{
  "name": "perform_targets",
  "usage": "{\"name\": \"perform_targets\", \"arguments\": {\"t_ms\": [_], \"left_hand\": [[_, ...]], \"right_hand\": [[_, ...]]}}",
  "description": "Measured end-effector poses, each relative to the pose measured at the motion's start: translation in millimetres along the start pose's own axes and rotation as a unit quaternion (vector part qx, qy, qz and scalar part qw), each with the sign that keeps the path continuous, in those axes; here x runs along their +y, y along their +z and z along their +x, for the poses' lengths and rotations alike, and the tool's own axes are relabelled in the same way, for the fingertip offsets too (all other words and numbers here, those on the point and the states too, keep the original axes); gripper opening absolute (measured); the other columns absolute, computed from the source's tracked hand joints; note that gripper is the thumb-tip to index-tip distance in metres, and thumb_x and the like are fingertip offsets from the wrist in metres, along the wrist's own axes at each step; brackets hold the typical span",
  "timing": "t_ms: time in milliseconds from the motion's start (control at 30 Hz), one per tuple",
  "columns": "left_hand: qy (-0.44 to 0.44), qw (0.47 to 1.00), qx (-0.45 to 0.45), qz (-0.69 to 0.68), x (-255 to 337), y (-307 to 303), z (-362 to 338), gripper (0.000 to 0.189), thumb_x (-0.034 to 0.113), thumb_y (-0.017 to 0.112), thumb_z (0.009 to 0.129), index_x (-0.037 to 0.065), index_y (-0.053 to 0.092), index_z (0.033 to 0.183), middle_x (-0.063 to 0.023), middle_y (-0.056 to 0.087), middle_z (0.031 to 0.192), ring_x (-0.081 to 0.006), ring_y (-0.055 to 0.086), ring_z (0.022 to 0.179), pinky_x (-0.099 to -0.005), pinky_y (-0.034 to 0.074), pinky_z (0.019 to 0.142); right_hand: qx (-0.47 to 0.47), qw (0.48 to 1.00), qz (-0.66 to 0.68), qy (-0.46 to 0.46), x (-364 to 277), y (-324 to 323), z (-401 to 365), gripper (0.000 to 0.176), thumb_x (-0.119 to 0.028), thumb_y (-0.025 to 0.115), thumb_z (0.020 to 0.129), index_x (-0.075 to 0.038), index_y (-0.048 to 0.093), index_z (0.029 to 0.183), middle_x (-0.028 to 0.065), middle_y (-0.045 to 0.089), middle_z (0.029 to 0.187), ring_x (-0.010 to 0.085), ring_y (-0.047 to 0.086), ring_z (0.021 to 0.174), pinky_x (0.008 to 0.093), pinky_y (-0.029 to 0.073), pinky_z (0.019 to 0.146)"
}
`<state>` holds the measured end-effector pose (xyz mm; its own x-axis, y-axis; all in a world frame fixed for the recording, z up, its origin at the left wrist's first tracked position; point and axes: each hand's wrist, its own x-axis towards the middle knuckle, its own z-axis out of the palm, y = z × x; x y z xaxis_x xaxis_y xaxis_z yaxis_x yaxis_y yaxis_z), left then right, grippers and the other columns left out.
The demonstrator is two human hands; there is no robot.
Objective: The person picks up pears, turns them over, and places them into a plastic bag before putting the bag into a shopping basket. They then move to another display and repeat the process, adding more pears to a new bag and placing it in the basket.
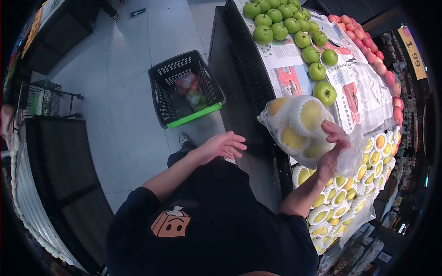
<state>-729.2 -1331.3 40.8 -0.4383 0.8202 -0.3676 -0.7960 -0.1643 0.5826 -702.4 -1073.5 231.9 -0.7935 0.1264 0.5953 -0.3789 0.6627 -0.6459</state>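
My right hand (332, 149) is closed on the gathered neck of a clear plastic bag (299, 129). Inside the bag are several yellow fruits in white foam nets. The bag is at the edge of the fruit stand, beside a green apple (325, 93). My left hand (221, 146) is in the air in front of my body, fingers stretched, with nothing in it. Beyond it on the floor stands a black shopping basket (161, 99) with a green handle (195, 115). Bagged red and green fruit (188, 83) lies in the basket.
Green apples (278, 31) lie on newspaper (368, 87) at the stand's far end. Red fruit (368, 48) lines its right side, and yellow netted fruit (340, 197) fills the near part. A shopping cart (43, 99) and dark shelving (66, 175) are to the left.
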Motion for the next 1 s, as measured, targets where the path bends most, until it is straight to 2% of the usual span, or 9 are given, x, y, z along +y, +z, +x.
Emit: {"name": "perform_targets", "arguments": {"t_ms": [167,267,433,467,533,633,767,867,1000], "left_hand": [[-0.016,0.977,-0.097,-0.19,10,-48,-7,0.071,0.059,0.036,0.103,0.001,0.047,0.143,-0.0154,0.059,0.136,-0.0296,0.062,0.119,-0.0439,0.048,0.103],[-0.069,0.959,-0.11,-0.25,29,-61,-13,0.091,0.077,0.032,0.094,-0.001,0.052,0.138,-0.0151,0.061,0.134,-0.0252,0.06,0.121,-0.0402,0.047,0.103],[0.042,0.918,-0.123,-0.374,12,-118,3,0.071,0.063,0.043,0.099,0.004,0.056,0.136,-0.0124,0.066,0.127,-0.0245,0.064,0.115,-0.0385,0.051,0.1],[0.049,0.897,-0.155,-0.412,12,-130,-1,0.063,0.056,0.046,0.101,0.005,0.056,0.136,-0.0115,0.066,0.125,-0.0238,0.065,0.112,-0.0385,0.052,0.099],[0.117,0.922,-0.082,-0.36,48,-139,-43,0.056,0.049,0.05,0.101,0.005,0.056,0.135,-0.011,0.066,0.126,-0.0232,0.065,0.111,-0.0394,0.051,0.099],[0.189,0.92,-0.135,-0.316,64,-170,-74,0.052,0.036,0.057,0.096,0.004,0.055,0.137,-0.0112,0.064,0.129,-0.0238,0.063,0.115,-0.0421,0.047,0.103],[0.286,0.917,-0.027,-0.275,49,-205,-87,0.062,0.025,0.064,0.086,0.003,0.048,0.142,-0.0101,0.059,0.137,-0.0252,0.054,0.127,-0.0462,0.037,0.11],[0.364,0.891,0.039,-0.27,34,-220,-87,0.066,0.022,0.064,0.085,0.004,0.043,0.146,-0.0109,0.054,0.141,-0.0244,0.051,0.131,-0.0444,0.035,0.112],[0.261,0.93,0.207,-0.156,26,-223,-92,0.08,0.027,0.068,0.083,0.007,0.034,0.151,-0.0101,0.045,0.15,-0.0249,0.042,0.139,-0.0461,0.03,0.117]], "right_hand": [[-0.076,0.99,0.118,-0.012,-45,45,15,0.058,-0.055,0.024,0.106,-0.009,0.047,0.079,0.0156,0.065,0.081,0.0332,0.066,0.088,0.0458,0.048,0.089],[-0.087,0.963,0.252,0.035,-71,109,20,0.059,-0.056,0.025,0.106,-0.012,0.049,0.074,0.0115,0.067,0.078,0.0288,0.067,0.084,0.0416,0.047,0.088],[-0.255,0.916,0.308,-0.025,-85,187,32,0.058,-0.054,0.023,0.106,-0.015,0.045,0.07,0.0095,0.063,0.075,0.0262,0.063,0.085,0.0407,0.042,0.095],[-0.262,0.921,0.287,-0.019,-89,197,33,0.059,-0.055,0.022,0.106,-0.015,0.045,0.07,0.0095,0.064,0.076,0.0259,0.063,0.085,0.0414,0.042,0.096],[-0.274,0.931,0.242,-0.021,-95,216,43,0.059,-0.056,0.022,0.106,-0.015,0.045,0.07,0.0096,0.065,0.078,0.0253,0.063,0.085,0.0427,0.041,0.099],[-0.238,0.958,0.161,-0.012,-93,244,60,0.063,-0.056,0.032,0.105,-0.007,0.058,0.074,0.011,0.071,0.087,0.0251,0.065,0.095,0.0396,0.048,0.091],[-0.263,0.964,0.011,-0.026,-79,276,78,0.052,-0.047,0.041,0.106,-0.001,0.062,0.096,0.0083,0.072,0.098,0.0195,0.062,0.09,0.0327,0.048,0.083],[-0.277,0.96,0.042,-0.011,-58,310,81,0.023,-0.023,0.055,0.103,-0.001,0.056,0.11,0.0071,0.072,0.097,0.0176,0.06,0.083,0.0301,0.047,0.079],[-0.355,0.931,0.019,0.087,-12,351,79,0.02,-0.01,0.06,0.098,-0.006,0.052,0.116,0.0105,0.072,0.109,0.0197,0.063,0.09,0.0307,0.048,0.083]]}}
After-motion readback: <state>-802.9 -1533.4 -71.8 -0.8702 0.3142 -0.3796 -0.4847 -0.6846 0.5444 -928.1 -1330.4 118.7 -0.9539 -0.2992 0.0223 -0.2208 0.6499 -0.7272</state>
